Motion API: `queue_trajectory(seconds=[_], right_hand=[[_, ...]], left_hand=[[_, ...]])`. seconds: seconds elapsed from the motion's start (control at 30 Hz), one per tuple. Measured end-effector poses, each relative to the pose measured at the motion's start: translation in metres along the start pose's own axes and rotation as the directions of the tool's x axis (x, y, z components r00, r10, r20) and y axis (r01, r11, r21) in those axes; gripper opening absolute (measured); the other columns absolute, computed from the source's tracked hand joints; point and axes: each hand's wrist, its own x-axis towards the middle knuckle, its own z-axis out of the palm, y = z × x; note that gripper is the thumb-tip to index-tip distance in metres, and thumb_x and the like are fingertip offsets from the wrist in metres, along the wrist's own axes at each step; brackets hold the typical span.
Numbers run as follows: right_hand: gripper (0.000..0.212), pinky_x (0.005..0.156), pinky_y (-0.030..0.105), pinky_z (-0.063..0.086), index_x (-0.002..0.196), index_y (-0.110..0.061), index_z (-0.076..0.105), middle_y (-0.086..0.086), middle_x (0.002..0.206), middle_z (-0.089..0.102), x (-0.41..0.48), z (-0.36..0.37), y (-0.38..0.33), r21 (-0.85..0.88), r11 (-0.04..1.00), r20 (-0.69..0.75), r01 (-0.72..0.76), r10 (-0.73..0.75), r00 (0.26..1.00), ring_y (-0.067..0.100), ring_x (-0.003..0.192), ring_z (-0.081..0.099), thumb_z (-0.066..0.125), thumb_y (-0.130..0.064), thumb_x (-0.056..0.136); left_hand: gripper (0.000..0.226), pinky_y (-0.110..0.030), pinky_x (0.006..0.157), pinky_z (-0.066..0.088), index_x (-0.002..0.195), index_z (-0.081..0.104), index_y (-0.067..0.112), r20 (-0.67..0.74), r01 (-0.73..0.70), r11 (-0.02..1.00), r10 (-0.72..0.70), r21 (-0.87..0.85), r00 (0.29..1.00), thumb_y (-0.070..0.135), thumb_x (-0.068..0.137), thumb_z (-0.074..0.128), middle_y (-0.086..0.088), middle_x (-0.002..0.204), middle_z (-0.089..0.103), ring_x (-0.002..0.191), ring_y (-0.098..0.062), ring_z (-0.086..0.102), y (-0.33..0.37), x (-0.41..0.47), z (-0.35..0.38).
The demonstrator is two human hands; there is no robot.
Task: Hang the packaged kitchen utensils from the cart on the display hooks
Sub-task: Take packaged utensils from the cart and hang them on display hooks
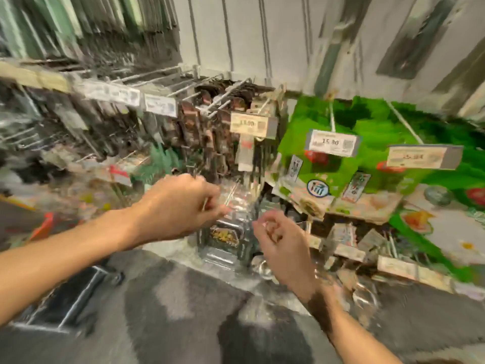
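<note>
Left hand: the left hand is seen at about 9 o'clock of the clear packet; its fingers are drawn together in a pinch at the packet's top edge, where a thin wire hook tip seems to lie. Whether the packet's hole is already threaded cannot be told through the blur.

Right hand: the right hand is held at 3 o'clock of the packet, fingers curled loosely inward; whether anything is gripped cannot be told.

Task's thing: the packet, clear plastic with a dark printed card inside, is held low in the display, below the tag row, at 6 o'clock from the middle price tag.

Why so held: the top edge is judged to be pinched so that its hang hole can be steered onto the hook, while the other side is steadied.

Writing: the middle tag appears to read "13.00"; a second price tag on the green packs at 2 o'clock reads roughly "15.90". Brand lettering on the packet is too smeared to be read.

Cart: a dark wire frame is seen at 7 o'clock, possibly the cart.
</note>
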Motion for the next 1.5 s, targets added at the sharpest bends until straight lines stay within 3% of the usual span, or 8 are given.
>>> queue_trajectory(seconds=[0.2,0.47,0.7,0.87,1.03,1.2,1.37,1.5], right_hand=[[0.020,0.066,0.035,0.047,0.088,-0.023,0.063,-0.002,0.071,0.060,-0.076,0.163,-0.058,0.060,0.997,0.398,-0.057,0.029,0.917,0.008,0.064,0.052,0.059,-0.042,0.094],[0.020,0.057,0.033,0.038,0.073,-0.023,0.059,-0.007,0.055,0.045,-0.138,0.355,-0.151,0.086,0.996,0.621,-0.037,-0.025,0.784,0.007,0.051,0.041,0.064,-0.033,0.089],[0.010,0.079,0.028,0.042,0.077,-0.033,0.065,-0.018,0.066,0.055,-0.137,0.499,-0.214,0.052,0.998,0.822,-0.033,-0.023,0.569,0.008,0.074,0.048,0.057,-0.039,0.079],[0.013,0.067,0.036,0.047,0.086,-0.021,0.062,-0.003,0.074,0.060,-0.116,0.608,-0.238,0.007,0.999,0.779,0.050,-0.037,0.626,0.016,0.068,0.053,0.057,-0.012,0.093],[0.044,0.062,0.023,0.029,0.086,-0.013,0.071,0.003,0.076,0.063,-0.079,0.695,-0.278,0.018,1.000,0.773,0.004,-0.016,0.635,0.013,0.070,0.051,0.041,-0.045,0.087],[0.011,0.062,0.025,0.041,0.094,-0.012,0.067,0.007,0.084,0.067,-0.044,0.775,-0.295,-0.086,0.994,0.809,-0.074,0.113,0.577,0.020,0.072,0.058,0.056,-0.013,0.095],[0.019,0.083,0.034,0.052,0.108,-0.010,0.068,0.008,0.104,0.071,-0.020,0.840,-0.294,-0.265,0.962,0.810,-0.069,0.261,0.525,0.025,0.095,0.065,0.056,-0.018,0.096],[0.015,0.075,0.037,0.050,0.101,-0.009,0.063,0.005,0.089,0.067,0.002,0.891,-0.279,-0.367,0.916,0.783,-0.161,0.398,0.478,0.025,0.087,0.064,0.054,-0.021,0.098]], left_hand=[[0.035,-0.032,0.062,0.043,0.088,0.062,0.028,0.117,0.322,0.944,-0.314,-0.064,0.942,0.060,0.092,0.050,0.009,0.077,0.065,0.079,-0.019,0.064,-0.107,-0.187,0.043],[0.027,-0.034,0.067,0.045,0.074,0.056,0.028,0.161,0.722,0.629,-0.712,-0.288,0.684,0.049,0.090,0.062,0.006,0.071,0.060,0.077,-0.022,0.060,-0.241,-0.357,0.094],[0.030,-0.032,0.059,0.036,0.064,0.054,0.025,0.204,0.808,0.269,-0.881,-0.524,0.426,0.034,0.088,0.068,0.007,0.056,0.052,0.061,-0.016,0.050,-0.351,-0.427,0.138],[0.018,-0.031,0.064,0.043,0.075,0.065,0.024,0.252,0.826,0.160,-0.906,-0.540,0.341,0.037,0.088,0.069,0.011,0.061,0.056,0.065,-0.012,0.056,-0.441,-0.452,0.157],[0.014,-0.025,0.061,0.039,0.083,0.070,0.020,0.325,0.813,0.055,-0.899,-0.580,0.293,0.033,0.088,0.070,0.004,0.069,0.064,0.071,-0.016,0.060,-0.536,-0.453,0.161],[0.012,-0.019,0.056,0.041,0.094,0.066,0.017,0.472,0.803,-0.009,-0.813,-0.597,0.342,0.029,0.095,0.064,0.006,0.069,0.060,0.064,-0.013,0.057,-0.615,-0.444,0.173],[0.013,-0.024,0.056,0.041,0.098,0.063,0.013,0.574,0.823,-0.038,-0.734,-0.567,0.363,0.026,0.096,0.063,0.005,0.070,0.058,0.062,-0.014,0.055,-0.697,-0.431,0.190],[0.008,-0.015,0.054,0.035,0.095,0.058,0.018,0.620,0.846,0.065,-0.650,-0.530,0.439,0.024,0.096,0.063,0.011,0.070,0.049,0.063,-0.005,0.048,-0.770,-0.418,0.229]])
